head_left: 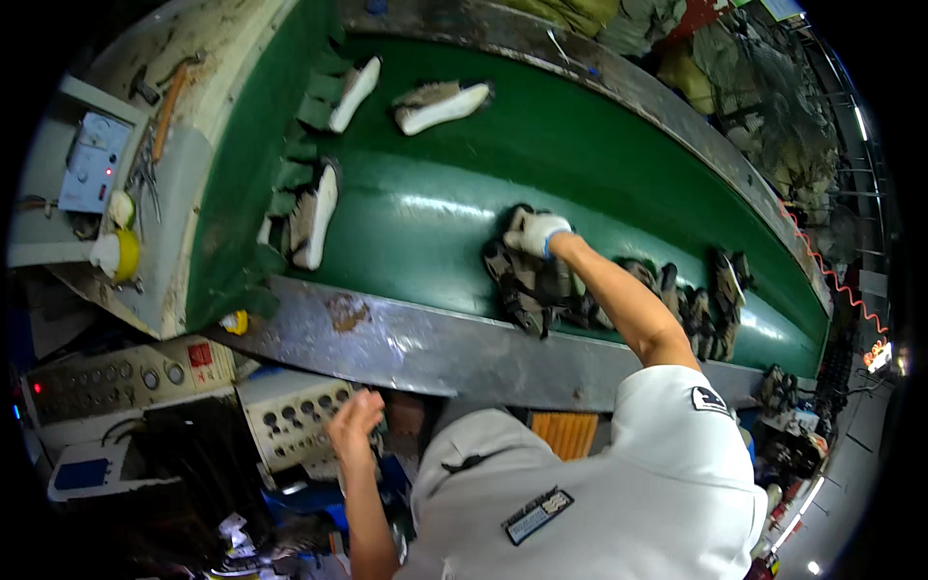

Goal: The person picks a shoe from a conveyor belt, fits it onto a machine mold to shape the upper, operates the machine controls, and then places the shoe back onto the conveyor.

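Observation:
My right hand (535, 232), in a white glove, reaches out over the green conveyor belt (580, 164) and grips the top of a dark shoe upper (517, 280) lying near the belt's near edge. Several more dark uppers (701, 300) lie in a row to its right. My left hand (353, 423) is bare, fingers apart and holding nothing, hovering below the belt's metal rim (406, 343) in front of a beige control box (290, 416).
Three light-soled shoes (440, 104) (354, 92) (314, 217) lie farther along the belt at the left. A control panel with knobs (106, 377), a small white device (92, 159) and hand tools (169, 97) sit at the left. Piled material lines the far side.

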Tool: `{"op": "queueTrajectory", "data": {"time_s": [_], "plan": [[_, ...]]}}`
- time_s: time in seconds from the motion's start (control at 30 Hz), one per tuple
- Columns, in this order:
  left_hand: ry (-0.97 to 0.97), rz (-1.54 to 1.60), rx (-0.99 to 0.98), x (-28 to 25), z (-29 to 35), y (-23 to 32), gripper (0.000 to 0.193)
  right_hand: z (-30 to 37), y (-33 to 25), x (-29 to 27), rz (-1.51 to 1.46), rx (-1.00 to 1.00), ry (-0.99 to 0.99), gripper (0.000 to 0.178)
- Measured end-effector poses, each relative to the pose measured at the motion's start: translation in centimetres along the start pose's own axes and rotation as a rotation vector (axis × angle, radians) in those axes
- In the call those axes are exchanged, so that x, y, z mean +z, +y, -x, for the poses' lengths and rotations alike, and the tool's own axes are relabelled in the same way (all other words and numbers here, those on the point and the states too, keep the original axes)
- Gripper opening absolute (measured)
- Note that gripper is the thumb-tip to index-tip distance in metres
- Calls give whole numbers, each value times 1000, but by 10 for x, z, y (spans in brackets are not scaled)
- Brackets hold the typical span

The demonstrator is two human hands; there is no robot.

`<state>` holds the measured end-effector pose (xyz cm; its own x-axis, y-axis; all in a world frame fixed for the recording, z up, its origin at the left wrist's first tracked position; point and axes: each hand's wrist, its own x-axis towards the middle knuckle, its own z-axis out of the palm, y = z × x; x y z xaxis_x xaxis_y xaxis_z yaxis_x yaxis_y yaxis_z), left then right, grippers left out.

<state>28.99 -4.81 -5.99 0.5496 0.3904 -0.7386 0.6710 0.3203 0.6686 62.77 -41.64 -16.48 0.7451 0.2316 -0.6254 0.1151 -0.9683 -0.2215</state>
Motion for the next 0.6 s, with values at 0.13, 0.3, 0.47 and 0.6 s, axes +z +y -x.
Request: {"op": "queueTrajectory", "data": {"time_s": [0.13, 0.3, 0.47, 0.6], "plan": [[61, 14, 20, 5, 2, -5, 40, -70, -18, -21, 311, 26, -139, 59], [133, -56, -22, 3, -12, -22, 39, -194, -59, -66, -283, 191, 113, 71], [231, -75, -81, -8, -13, -53, 32, -312, -124, -83, -1487, 312, 245, 98], [156, -260, -31, -35, 5, -108, 36, -316, -169, -91, -2924, -173, 326, 109]]}}
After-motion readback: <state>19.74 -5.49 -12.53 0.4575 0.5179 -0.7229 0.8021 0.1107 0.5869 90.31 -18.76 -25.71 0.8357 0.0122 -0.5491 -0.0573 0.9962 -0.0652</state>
